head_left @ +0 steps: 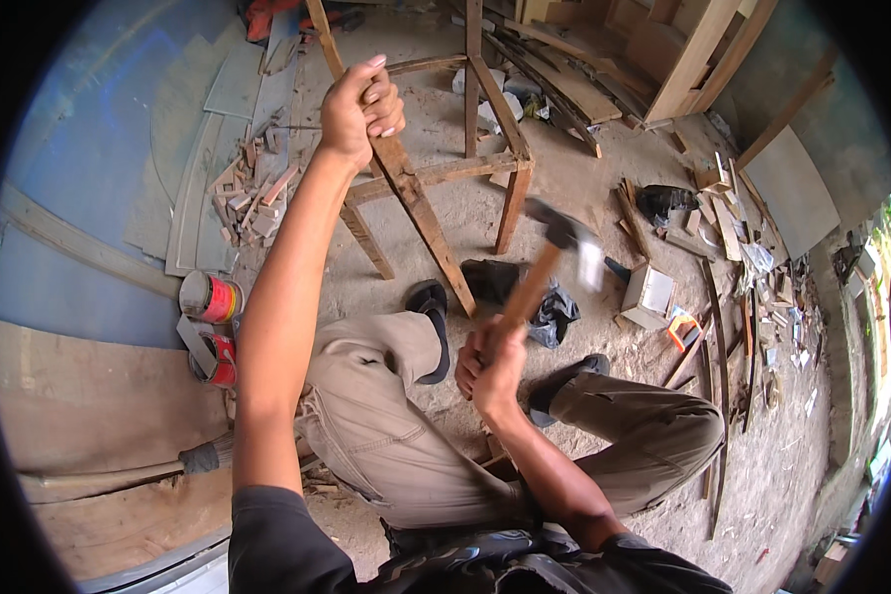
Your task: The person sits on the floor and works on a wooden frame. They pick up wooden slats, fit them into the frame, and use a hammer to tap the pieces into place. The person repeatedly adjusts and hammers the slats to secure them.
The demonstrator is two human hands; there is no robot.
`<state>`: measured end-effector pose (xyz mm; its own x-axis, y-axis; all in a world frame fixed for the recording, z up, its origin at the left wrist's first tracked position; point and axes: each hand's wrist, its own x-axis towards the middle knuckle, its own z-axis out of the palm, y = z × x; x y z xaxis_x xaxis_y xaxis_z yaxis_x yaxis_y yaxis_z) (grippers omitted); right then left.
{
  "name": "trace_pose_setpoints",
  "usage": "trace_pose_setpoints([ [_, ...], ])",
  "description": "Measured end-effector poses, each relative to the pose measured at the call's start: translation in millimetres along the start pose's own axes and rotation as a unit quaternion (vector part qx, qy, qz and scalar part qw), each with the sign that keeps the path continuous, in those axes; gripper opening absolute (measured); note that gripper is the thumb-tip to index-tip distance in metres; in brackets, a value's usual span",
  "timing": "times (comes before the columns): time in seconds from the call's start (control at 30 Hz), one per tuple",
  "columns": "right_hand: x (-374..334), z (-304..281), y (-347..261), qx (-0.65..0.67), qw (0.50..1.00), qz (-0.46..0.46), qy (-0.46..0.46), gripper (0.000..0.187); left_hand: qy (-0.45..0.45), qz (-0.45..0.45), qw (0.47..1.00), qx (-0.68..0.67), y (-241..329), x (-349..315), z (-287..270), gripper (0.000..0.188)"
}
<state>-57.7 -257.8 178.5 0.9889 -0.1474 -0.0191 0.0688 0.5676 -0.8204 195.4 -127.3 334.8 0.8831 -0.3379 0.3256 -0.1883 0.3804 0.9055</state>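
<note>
My left hand (359,111) is closed around a long post of a wooden chair frame (414,201). The frame has no seat panel. It stands tilted on the floor in front of me, and the lower end of the gripped post comes down near my foot. In my right hand (493,364) is a hammer (531,287), held by the lower part of its wooden handle. Its dark metal head is raised, blurred, to the right of the frame and touches nothing.
Small wood offcuts (257,203) lie piled at the left, above two paint cans (210,297). A black plastic bag (552,315) lies between my feet. A white box (648,295), long strips and scrap cover the right side. A wooden cabinet (698,59) stands at the back right.
</note>
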Motion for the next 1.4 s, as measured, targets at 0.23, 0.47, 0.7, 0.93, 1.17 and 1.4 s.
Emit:
trace_pose_setpoints([
  [0.23,23.8,14.2,-10.1,-0.03,0.97,-0.23,-0.08,0.066,-0.015,-0.013,1.0,-0.018,-3.1,-1.8,9.6,0.045],
  [0.47,4.5,5.8,-0.9,-0.035,0.999,0.004,-0.021,0.057,0.023,-0.005,0.999,-0.023,-2.1,5.2,-15.6,0.045],
  [0.7,13.4,36.9,-69.0,0.041,0.969,-0.221,-0.104,0.068,0.025,-0.009,1.0,-0.004,-2.0,-3.1,-4.3,0.046],
  [0.93,20.7,-4.0,17.8,-0.085,0.991,0.105,0.006,0.053,0.023,-0.015,1.0,0.001,-1.4,-11.9,1.6,0.047],
  [1.17,25.5,14.2,-57.9,0.057,0.983,-0.16,-0.07,0.068,0.033,-0.006,0.999,0.004,-1.2,-6.0,9.7,0.047],
  [1.4,38.9,14.8,6.7,-0.155,0.986,0.052,-0.04,0.058,0.062,-0.01,0.998,0.02,-4.9,-4.9,21.8,0.047],
])
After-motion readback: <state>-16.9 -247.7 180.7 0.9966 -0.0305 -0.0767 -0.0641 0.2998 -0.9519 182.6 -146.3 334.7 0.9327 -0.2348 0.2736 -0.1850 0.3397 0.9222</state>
